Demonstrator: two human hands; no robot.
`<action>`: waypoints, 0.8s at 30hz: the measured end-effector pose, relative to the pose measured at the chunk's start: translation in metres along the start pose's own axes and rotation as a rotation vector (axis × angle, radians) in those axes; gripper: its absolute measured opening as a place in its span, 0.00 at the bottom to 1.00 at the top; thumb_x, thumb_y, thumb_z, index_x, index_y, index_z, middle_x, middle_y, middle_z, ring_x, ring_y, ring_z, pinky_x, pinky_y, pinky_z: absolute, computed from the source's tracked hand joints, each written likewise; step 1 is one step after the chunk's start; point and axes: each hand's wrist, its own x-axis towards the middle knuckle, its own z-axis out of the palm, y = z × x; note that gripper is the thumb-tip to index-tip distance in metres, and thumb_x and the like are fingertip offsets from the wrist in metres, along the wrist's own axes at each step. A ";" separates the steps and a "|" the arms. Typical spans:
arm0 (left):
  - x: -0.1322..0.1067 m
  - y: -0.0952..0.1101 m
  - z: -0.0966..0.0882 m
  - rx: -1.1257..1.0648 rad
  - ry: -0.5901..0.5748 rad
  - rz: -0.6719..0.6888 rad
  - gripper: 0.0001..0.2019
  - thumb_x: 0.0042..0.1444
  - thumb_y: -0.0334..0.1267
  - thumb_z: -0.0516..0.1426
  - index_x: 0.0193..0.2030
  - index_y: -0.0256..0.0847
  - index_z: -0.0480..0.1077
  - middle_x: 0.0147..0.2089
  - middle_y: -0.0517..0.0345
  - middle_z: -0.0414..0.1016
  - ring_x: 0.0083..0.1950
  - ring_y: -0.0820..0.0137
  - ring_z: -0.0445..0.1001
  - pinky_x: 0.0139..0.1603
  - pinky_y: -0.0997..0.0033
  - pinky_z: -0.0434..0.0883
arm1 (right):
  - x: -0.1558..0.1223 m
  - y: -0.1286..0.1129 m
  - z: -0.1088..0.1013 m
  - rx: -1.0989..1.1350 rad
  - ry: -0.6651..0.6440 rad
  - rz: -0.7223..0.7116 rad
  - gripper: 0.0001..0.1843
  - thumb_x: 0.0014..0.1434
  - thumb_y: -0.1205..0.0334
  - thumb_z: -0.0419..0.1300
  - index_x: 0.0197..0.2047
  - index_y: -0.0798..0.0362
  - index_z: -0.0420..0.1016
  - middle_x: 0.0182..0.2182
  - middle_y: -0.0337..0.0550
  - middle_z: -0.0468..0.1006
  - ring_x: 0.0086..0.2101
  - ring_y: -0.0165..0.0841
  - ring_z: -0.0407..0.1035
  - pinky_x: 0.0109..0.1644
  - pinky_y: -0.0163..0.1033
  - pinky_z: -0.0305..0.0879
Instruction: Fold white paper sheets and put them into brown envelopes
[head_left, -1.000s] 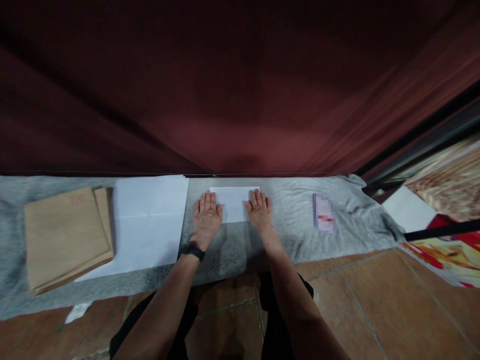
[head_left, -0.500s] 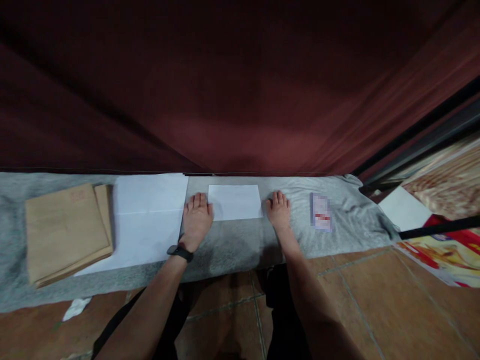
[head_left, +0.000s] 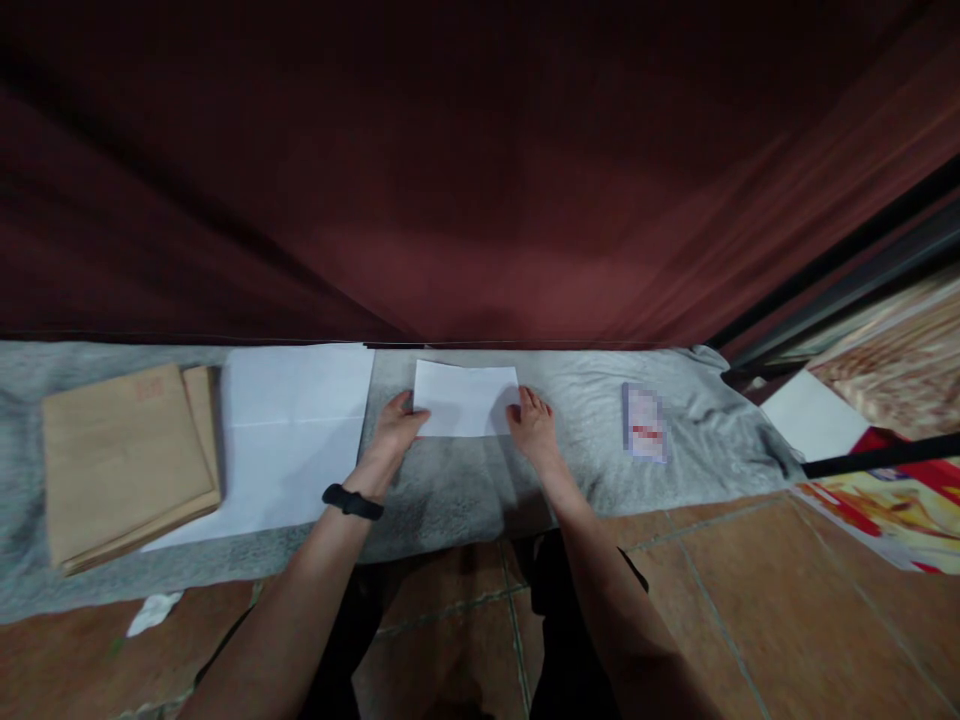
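A small white sheet of paper [head_left: 466,400] lies in front of me on the grey cloth [head_left: 457,495], its far edge slightly bowed. My left hand [head_left: 399,425] pinches the sheet's left edge, thumb on top and fingers at the side. At the opposite edge, my right hand [head_left: 532,420] grips the paper the same way, with its thumb over the near right part. Undersides of the fingers are hidden. A dark band [head_left: 352,501] circles my left wrist.
Left of my hands are larger white sheets [head_left: 296,450], partly under a stack of brown envelopes [head_left: 127,460]. A small blurred packet [head_left: 643,422] rests at the right. Behind the cloth hangs a dark red curtain [head_left: 480,250]. A black bar [head_left: 877,455] crosses at the right, above tiled floor.
Both hands have gone from lying flat beside the small sheet to gripping its left and right edges. The paper's far edge has bent a little.
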 end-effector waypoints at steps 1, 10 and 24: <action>-0.003 0.001 0.000 -0.011 0.000 -0.014 0.26 0.42 0.33 0.65 0.52 0.40 0.72 0.31 0.61 0.78 0.32 0.68 0.77 0.29 0.73 0.69 | 0.001 0.000 -0.001 0.014 0.003 -0.013 0.27 0.72 0.63 0.50 0.70 0.63 0.65 0.67 0.59 0.70 0.65 0.44 0.65 0.71 0.52 0.56; -0.034 0.002 -0.015 0.024 -0.239 -0.102 0.21 0.33 0.39 0.66 0.38 0.41 0.73 0.31 0.60 0.79 0.34 0.64 0.78 0.32 0.69 0.72 | -0.006 -0.022 0.001 0.201 -0.086 -0.320 0.26 0.75 0.58 0.47 0.71 0.55 0.66 0.71 0.49 0.65 0.71 0.39 0.57 0.75 0.49 0.54; -0.022 -0.017 -0.040 0.203 -0.277 0.012 0.16 0.35 0.39 0.64 0.34 0.42 0.70 0.25 0.64 0.75 0.26 0.67 0.73 0.26 0.72 0.65 | -0.031 -0.050 0.018 0.030 -0.138 -0.351 0.28 0.76 0.55 0.47 0.74 0.56 0.61 0.74 0.51 0.59 0.72 0.42 0.54 0.76 0.52 0.50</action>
